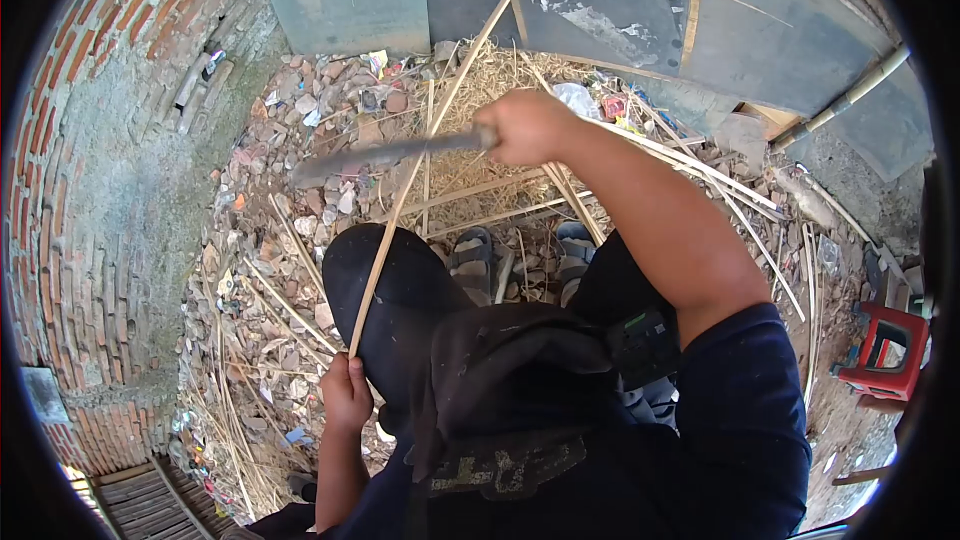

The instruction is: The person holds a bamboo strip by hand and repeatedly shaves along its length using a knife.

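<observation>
My right hand (pixel 527 128) is closed around the handle of a machete (pixel 370 156), whose long dark blade points left. The blade crosses a long, pale bamboo strip (pixel 386 240); whether the two touch I cannot tell. Down at the lower left, my left hand (pixel 346 398) grips the near end of this strip, thumb along it. From there the strip slants up over my dark-clothed knee (pixel 340 260) to its far end near the dark panels.
Rubble (pixel 290 130) and wood shavings (pixel 475 110) cover the ground around my sandals (pixel 472 260). More bamboo strips (pixel 690 162) lie to the right. A brick wall (pixel 110 190) rises at left, dark panels (pixel 620 0) ahead. A red stool (pixel 885 352) stands at right.
</observation>
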Demonstrator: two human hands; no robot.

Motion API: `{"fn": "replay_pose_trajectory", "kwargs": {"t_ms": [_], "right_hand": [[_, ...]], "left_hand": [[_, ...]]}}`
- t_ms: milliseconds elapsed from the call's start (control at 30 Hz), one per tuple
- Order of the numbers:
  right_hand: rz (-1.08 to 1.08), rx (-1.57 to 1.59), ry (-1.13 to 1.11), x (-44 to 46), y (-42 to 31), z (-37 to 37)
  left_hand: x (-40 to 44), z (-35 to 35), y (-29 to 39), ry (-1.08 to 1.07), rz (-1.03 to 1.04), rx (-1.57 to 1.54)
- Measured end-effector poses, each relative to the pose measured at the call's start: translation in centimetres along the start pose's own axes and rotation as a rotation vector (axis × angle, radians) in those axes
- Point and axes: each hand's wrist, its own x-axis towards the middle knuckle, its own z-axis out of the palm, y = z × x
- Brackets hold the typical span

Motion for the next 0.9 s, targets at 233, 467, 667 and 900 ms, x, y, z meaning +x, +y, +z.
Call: {"fn": "replay_pose_trajectory", "kwargs": {"t_ms": [233,467,667,900], "right_hand": [[0.109,0.185,0.022,0.5,1.9,-0.4],[0.046,0.159,-0.106,0.9,0.3,1.0],[0.17,0.149,-0.035,0.8,0.3,-0.5],[0.096,0.14,-0.073,1.3,0.5,0.8]], "left_hand": [[0.2,-1.4,0.6,-0.004,0.046,0.07],[-0.2,0.2,-0.6,0.033,0.043,0.019],[-0.2,-1.4,0.4,-0.031,0.027,0.023],[0.2,0.6,-1.2,0.071,0.092,0.071]]}}
